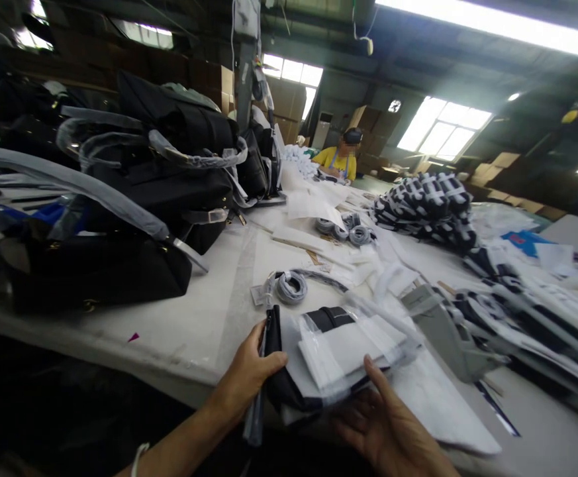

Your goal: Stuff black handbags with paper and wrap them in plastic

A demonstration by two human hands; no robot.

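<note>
Between my hands, at the near edge of the table, is a small black bag (289,391) with white paper or foam and clear plastic wrap over its face. My left hand (253,371) grips its left end, thumb on top, beside a strap in plastic hanging down. My right hand (381,417) supports the right end from below, thumb pressed on the wrapped white sheet (348,348); its other fingers are partly hidden underneath. Just beyond the bag lies a coiled strap (291,287) wrapped in plastic.
Black handbags (104,265) with plastic-wrapped handles are piled on the left of the table (194,331). More coiled straps (358,234) and white sheets lie farther back. A grey tape dispenser (442,331) and black-and-white bundles (428,205) are at right. Another person (338,159) sits at the far end.
</note>
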